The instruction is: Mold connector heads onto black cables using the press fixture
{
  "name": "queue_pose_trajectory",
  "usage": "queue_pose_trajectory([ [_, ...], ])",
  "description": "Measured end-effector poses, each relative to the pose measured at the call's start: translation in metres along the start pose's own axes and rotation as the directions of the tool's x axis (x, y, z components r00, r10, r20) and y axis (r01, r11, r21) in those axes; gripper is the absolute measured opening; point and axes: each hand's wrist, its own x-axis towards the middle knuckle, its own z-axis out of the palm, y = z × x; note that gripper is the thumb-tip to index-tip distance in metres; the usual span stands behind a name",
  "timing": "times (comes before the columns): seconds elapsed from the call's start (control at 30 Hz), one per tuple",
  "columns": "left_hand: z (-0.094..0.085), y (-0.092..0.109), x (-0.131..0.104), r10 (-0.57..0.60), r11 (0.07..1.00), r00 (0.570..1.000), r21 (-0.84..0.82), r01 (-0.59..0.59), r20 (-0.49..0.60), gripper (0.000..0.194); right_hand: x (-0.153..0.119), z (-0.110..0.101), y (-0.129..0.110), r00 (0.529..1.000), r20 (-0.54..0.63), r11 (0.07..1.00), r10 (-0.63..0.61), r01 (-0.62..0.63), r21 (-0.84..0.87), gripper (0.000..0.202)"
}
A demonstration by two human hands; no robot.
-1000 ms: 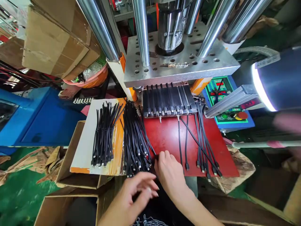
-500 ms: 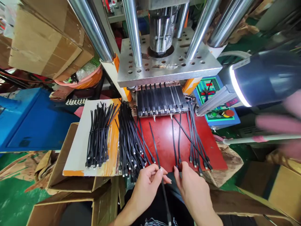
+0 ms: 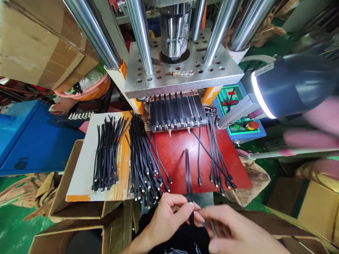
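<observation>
running side by side, flat black cables (image 3: 188,176)

The only view looks out from the person's head, facing forward and down over the red board (image 3: 173,153) just below the middle. It is near the work: the left hand (image 3: 169,218) looms large at six o'clock, the right hand (image 3: 231,225) at five. The press (image 3: 182,83) rises at twelve, farther off, its plate seen from above. The field is wide, reaching the carton (image 3: 39,46) at ten and the lamp (image 3: 293,84) at two.
</observation>
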Motion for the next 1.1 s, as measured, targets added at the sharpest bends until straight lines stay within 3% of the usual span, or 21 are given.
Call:
queue_pose_trajectory([
  [0.1,0.000,0.001,-0.006,0.021,0.962,0.999,0.269,-0.033,0.050,0.051,0.037,-0.003,-0.027,0.966,-0.254,0.957,-0.038,0.109,0.270,0.055],
  [0.17,-0.003,0.003,-0.007,-0.001,0.921,0.999,0.389,-0.015,0.040,0.043,0.058,0.002,-0.043,0.919,-0.385,0.927,-0.082,0.212,0.308,0.054],
  [0.27,-0.011,0.018,-0.003,0.032,0.896,0.999,0.442,-0.039,0.022,0.026,0.069,0.011,-0.054,0.850,-0.465,0.904,-0.249,0.376,0.203,0.049],
  [0.33,-0.016,0.037,0.005,0.171,0.903,0.984,0.408,-0.137,-0.047,0.037,0.066,0.016,-0.053,0.806,-0.471,0.891,-0.359,0.446,0.084,0.043],
  [0.4,-0.021,0.059,0.015,0.344,0.872,0.933,0.404,-0.278,-0.101,0.038,0.061,0.018,-0.048,0.770,-0.473,0.880,-0.428,0.475,-0.023,0.038],
  [0.5,-0.024,0.087,0.030,0.503,0.772,0.864,0.459,-0.440,-0.017,0.021,0.058,0.021,-0.040,0.716,-0.492,0.857,-0.496,0.496,-0.142,0.029],
  [0.6,-0.024,0.100,0.039,0.543,0.728,0.839,0.474,-0.496,0.044,0.023,0.059,0.019,-0.034,0.604,-0.575,0.819,-0.552,0.522,-0.237,0.020],
  [0.7,-0.024,0.101,0.040,0.537,0.739,0.844,0.480,-0.473,0.005,0.020,0.059,0.013,-0.030,0.518,-0.652,0.812,-0.554,0.509,-0.285,0.020],
  [0.8,-0.024,0.099,0.041,0.506,0.778,0.861,0.456,-0.432,-0.047,0.021,0.058,0.006,-0.030,0.536,-0.652,0.817,-0.536,0.523,-0.243,0.024],
  [0.93,-0.023,0.100,0.043,0.561,0.758,0.827,0.423,-0.496,-0.036,0.024,0.064,0.004,-0.039,0.557,-0.608,0.797,-0.566,0.558,-0.230,0.015],
  [1.1,-0.022,0.102,0.046,0.581,0.743,0.814,0.415,-0.526,-0.008,0.037,0.074,0.005,-0.048,0.644,-0.508,0.803,-0.572,0.566,-0.187,0.018],
])
